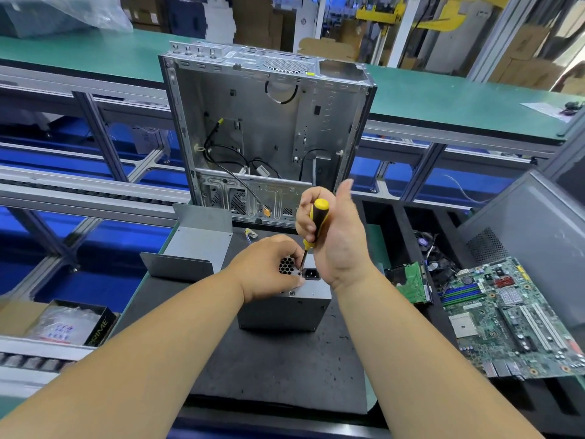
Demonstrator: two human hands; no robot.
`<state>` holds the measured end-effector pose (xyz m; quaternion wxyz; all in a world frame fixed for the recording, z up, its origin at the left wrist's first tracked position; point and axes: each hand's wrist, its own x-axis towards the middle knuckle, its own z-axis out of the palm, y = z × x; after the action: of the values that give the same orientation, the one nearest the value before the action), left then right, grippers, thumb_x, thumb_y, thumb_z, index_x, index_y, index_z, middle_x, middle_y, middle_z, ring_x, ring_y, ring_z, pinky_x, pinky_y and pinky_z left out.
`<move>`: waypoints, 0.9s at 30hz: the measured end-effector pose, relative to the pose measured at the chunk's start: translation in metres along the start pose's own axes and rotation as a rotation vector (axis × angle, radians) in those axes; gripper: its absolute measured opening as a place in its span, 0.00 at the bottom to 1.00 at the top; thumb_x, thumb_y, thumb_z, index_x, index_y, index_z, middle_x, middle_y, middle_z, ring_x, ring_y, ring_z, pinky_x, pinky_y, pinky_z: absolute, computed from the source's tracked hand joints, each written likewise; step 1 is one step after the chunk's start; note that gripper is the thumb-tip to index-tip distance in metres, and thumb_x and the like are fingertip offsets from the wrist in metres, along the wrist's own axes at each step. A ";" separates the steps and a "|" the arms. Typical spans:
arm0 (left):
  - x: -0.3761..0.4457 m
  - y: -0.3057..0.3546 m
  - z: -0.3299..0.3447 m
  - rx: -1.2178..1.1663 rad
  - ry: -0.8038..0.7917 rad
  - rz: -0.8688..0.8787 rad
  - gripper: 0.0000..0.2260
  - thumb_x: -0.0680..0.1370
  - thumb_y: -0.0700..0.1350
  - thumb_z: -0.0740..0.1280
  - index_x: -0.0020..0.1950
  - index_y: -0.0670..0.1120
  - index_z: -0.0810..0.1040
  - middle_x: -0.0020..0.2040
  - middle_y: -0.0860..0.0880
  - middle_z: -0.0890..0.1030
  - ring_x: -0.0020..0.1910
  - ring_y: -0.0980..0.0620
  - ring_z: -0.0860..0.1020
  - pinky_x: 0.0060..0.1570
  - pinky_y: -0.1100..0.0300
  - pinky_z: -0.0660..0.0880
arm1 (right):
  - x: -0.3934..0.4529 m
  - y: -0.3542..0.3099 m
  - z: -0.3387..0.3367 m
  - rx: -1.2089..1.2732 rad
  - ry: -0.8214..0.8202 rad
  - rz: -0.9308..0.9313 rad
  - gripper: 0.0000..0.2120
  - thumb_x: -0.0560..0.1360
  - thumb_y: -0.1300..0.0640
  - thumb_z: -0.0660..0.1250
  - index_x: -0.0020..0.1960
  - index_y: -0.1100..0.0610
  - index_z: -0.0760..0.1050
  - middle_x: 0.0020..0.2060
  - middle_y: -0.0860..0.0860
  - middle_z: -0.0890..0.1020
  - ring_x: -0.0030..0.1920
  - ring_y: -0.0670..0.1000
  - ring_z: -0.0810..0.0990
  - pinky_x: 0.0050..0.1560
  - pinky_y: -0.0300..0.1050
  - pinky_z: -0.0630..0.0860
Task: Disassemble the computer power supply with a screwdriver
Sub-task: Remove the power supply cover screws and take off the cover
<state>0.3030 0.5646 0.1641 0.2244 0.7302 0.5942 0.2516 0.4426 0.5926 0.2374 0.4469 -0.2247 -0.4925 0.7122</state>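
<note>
PSU (285, 308) on mat (278, 369), table centre. Case (269, 128) upright behind it. Cover (193, 251) left of PSU. Motherboard (512, 321) right; drive (408, 282) between.

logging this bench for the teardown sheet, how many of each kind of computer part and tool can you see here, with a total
computer case: 1
power supply: 1
loose metal cover: 1
circuit board: 2 (large one, small one)
fan: 1
screwdriver: 1
total: 7
</note>
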 end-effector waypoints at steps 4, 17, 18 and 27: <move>0.000 0.002 -0.001 0.013 -0.015 0.008 0.11 0.70 0.53 0.73 0.39 0.61 0.70 0.46 0.61 0.73 0.49 0.61 0.72 0.52 0.58 0.71 | 0.003 0.000 -0.007 -0.112 0.013 -0.022 0.15 0.79 0.44 0.59 0.40 0.54 0.67 0.30 0.49 0.71 0.30 0.49 0.66 0.32 0.39 0.65; 0.000 0.008 -0.005 0.071 -0.078 -0.063 0.14 0.71 0.54 0.72 0.46 0.61 0.67 0.50 0.59 0.73 0.52 0.54 0.72 0.54 0.54 0.73 | 0.008 -0.002 -0.009 -0.036 0.040 0.040 0.26 0.82 0.38 0.49 0.43 0.56 0.73 0.28 0.49 0.68 0.29 0.47 0.64 0.32 0.39 0.65; 0.002 0.010 -0.006 0.096 -0.114 -0.091 0.15 0.71 0.55 0.71 0.49 0.61 0.65 0.52 0.58 0.75 0.52 0.52 0.73 0.54 0.53 0.73 | 0.008 -0.002 -0.010 -0.041 0.021 0.043 0.22 0.81 0.39 0.53 0.43 0.55 0.72 0.28 0.49 0.68 0.29 0.48 0.64 0.32 0.40 0.65; 0.027 0.030 -0.032 0.059 -0.552 -0.232 0.36 0.65 0.57 0.80 0.69 0.55 0.69 0.65 0.54 0.76 0.63 0.50 0.74 0.67 0.50 0.70 | 0.006 -0.005 -0.017 -0.085 0.037 0.046 0.10 0.77 0.48 0.58 0.44 0.54 0.68 0.29 0.49 0.70 0.31 0.49 0.68 0.38 0.45 0.64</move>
<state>0.3099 0.5865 0.2106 0.3835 0.7044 0.5973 -0.0012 0.4542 0.6070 0.2353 0.4293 -0.2680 -0.5086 0.6966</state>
